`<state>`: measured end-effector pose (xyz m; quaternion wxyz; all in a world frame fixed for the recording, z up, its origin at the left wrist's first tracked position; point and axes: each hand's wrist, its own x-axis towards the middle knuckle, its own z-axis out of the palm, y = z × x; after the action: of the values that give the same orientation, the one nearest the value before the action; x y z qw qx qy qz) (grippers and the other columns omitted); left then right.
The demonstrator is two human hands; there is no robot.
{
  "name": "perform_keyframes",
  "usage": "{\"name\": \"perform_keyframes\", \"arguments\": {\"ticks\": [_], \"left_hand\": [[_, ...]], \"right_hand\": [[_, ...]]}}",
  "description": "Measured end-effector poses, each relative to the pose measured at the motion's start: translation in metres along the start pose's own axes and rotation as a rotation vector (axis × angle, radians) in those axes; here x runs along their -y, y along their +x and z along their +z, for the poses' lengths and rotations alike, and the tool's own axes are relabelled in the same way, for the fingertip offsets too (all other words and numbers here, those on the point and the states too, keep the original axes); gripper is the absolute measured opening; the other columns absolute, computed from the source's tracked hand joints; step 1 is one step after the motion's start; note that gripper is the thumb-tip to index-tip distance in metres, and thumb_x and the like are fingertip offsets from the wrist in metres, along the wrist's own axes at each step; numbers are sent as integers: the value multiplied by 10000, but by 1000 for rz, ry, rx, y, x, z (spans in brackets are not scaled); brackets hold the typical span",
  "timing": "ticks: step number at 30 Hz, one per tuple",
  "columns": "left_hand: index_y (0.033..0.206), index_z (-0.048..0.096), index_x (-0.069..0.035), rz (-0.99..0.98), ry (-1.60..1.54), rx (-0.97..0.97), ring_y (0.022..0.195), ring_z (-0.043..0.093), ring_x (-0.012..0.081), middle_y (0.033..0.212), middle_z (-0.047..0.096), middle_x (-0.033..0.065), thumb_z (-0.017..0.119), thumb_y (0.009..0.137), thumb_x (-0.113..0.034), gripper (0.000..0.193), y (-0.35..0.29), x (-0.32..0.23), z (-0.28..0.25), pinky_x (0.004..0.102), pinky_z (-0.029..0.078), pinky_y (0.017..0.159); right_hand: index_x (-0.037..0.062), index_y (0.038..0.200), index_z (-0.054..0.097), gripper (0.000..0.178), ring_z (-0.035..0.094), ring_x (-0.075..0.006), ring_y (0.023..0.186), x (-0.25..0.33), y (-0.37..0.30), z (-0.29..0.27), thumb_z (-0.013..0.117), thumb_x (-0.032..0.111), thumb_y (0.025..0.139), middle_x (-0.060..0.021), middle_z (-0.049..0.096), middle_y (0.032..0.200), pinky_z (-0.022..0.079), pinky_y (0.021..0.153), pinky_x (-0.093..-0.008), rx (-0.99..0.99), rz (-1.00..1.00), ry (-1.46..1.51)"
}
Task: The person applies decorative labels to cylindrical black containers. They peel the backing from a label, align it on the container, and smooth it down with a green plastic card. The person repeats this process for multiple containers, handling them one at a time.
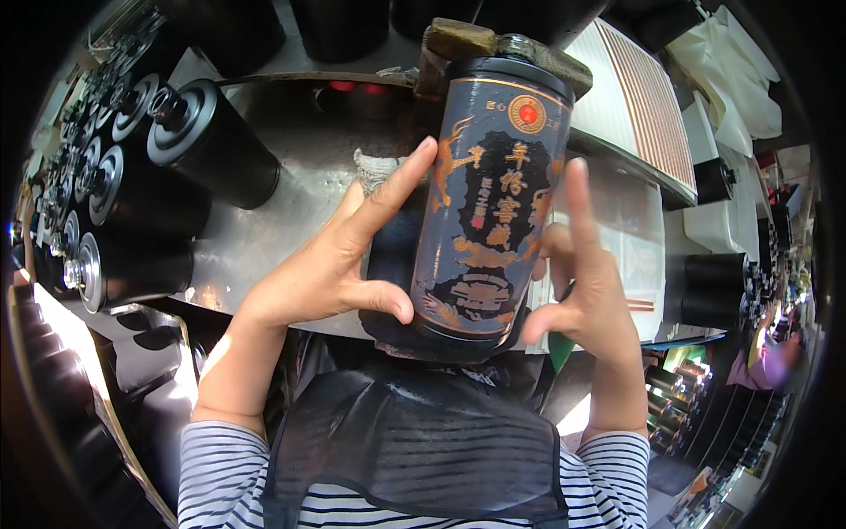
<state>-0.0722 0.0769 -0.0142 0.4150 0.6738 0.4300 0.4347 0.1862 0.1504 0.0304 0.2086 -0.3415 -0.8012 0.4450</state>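
Head view, L to R: row of black bottles lying on their sides on a metal table, caps facing left. Left hand cups the left side of a dark labelled bottle, index finger stretched up along it, thumb pressed near its base. Bottle stands upright at centre, held w/ both hands above the dark apron. Right hand at its right side, fingers spread open, thumb toward the label. White cartons behind, right.
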Motion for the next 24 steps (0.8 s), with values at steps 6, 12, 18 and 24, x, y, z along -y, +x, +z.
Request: {"name": "perform_keyframes", "arguments": {"ticks": [6, 12, 18, 24], "left_hand": [[1495, 102, -200, -10, -37, 21, 1381, 167, 353, 1552, 123, 77, 708, 611, -624, 1153, 0, 4, 9, 454, 121, 1120], [1486, 97, -100, 30, -51, -23, 1310, 263, 356, 1447, 256, 184, 796, 522, -546, 1272, 0, 0, 1, 433, 185, 1110], [1447, 178, 17, -154, 381, 66, 1128, 396, 395, 1132, 424, 219, 843, 572, -294, 1142, -6, -31, 11, 454, 268, 1054], [1449, 149, 34, -93, 151, -110, 1360, 210, 348, 1474, 198, 230, 836, 627, -404, 1157, -8, -59, 20, 407, 165, 1109]], "right_hand": [[140, 1468, 251, 1248, 447, -126, 659, -12, 8, 12, 708, 611, 406, -53, 559, 1238, 448, 599, -239, -65, -121, 27], [116, 1474, 217, 1277, 447, -121, 631, -12, 9, 9, 710, 621, 409, -66, 558, 1225, 432, 571, -225, -75, -120, 104], [20, 1419, 303, 1010, 487, -36, 657, 3, 12, -22, 702, 544, 653, -27, 592, 860, 336, 491, -166, -29, 156, 663], [-46, 1251, 452, 371, 566, -71, 864, -20, 0, -68, 535, 131, 935, -46, 581, 971, 474, 704, -183, -653, 292, 414]]}}
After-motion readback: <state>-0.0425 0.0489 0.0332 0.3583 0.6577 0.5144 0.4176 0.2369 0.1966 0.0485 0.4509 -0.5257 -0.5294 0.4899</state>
